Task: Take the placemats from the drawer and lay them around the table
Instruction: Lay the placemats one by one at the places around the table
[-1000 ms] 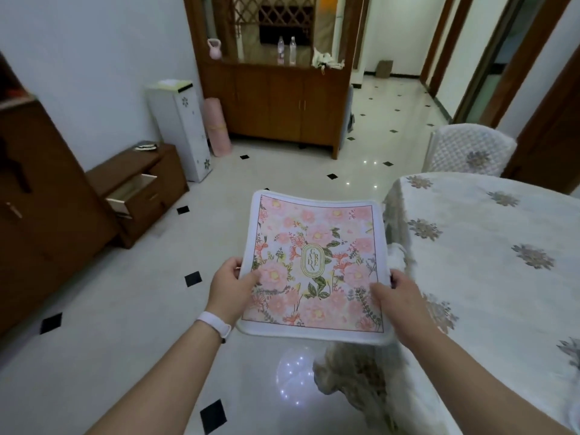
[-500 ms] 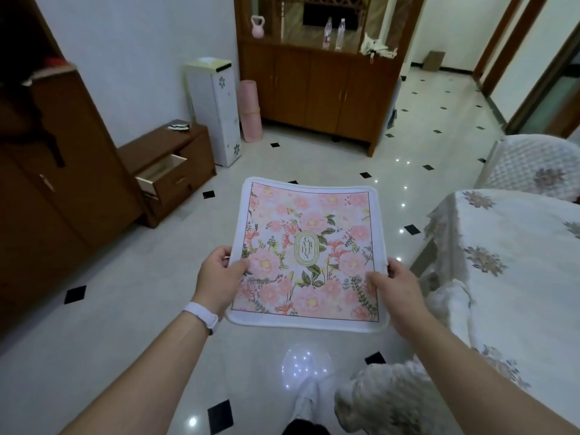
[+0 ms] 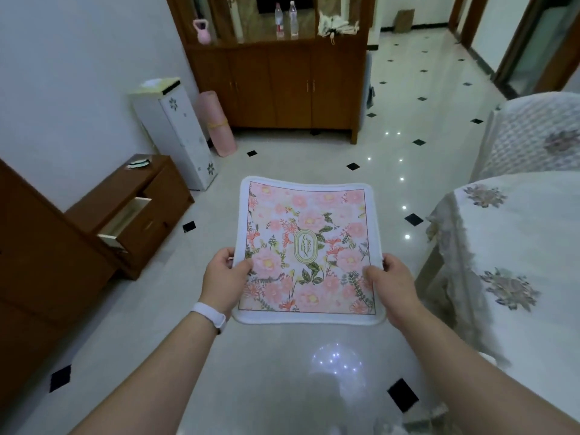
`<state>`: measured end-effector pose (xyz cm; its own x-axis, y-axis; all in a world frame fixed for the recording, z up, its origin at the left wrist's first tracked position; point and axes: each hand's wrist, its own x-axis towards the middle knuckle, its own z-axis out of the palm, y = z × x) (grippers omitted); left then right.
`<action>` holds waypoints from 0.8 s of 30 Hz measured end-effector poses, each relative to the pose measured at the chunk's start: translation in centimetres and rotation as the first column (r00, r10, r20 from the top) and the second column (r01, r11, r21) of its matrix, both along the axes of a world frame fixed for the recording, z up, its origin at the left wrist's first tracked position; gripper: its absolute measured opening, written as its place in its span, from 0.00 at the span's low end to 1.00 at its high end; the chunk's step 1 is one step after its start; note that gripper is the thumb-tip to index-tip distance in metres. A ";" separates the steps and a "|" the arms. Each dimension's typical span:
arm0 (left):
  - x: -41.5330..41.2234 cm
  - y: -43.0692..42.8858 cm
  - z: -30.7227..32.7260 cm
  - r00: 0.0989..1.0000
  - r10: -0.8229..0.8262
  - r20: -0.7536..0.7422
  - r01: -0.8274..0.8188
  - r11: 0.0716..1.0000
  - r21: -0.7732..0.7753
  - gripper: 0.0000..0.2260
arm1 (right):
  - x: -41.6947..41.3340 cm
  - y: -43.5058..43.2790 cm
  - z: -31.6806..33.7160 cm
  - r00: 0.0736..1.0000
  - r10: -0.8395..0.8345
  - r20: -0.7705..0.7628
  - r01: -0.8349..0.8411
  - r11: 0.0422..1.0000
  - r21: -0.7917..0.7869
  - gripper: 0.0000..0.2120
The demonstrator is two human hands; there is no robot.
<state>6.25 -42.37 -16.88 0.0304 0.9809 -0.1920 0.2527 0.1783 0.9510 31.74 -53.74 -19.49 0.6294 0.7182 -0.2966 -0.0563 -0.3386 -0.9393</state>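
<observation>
Left of the surface [image 3: 518, 246], over bare floor, I have the placemat [image 3: 307, 249] held flat and face up. A second ago its right edge overlapped the cloth-covered surface; now the mat hangs clear of it, and the view has swung toward the low cabinet with its drawer [image 3: 125, 219] standing open. I judge that I've stepped off from that corner, so this mat is not yet laid and I'm moving round to pick a place for it. I can't tell whether more than 1 mat is in the stack.

Both arms reach forward, elbows low. Left hand [image 3: 224, 281] pinches the mat's left edge, thumb on top, fingers under, with a white band on the wrist. Right hand [image 3: 390, 284] mirrors it on the right edge, thumb on the print. Both hold near the mat's closer corners, so the far edge sags a little.
</observation>
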 end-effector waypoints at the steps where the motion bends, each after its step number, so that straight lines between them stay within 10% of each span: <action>1: 1.2 0.9 0.1 1.000 -0.012 0.005 0.012 1.000 0.002 0.05 | 0.9 0.5 0.1 1.000 -0.012 -0.004 0.012 1.000 0.003 0.07; 24: 28.8 27.6 -4.5 0.880 -0.465 0.097 0.472 0.878 -0.074 0.05 | 20.4 15.6 0.0 0.888 -0.455 0.067 0.460 0.883 -0.098 0.09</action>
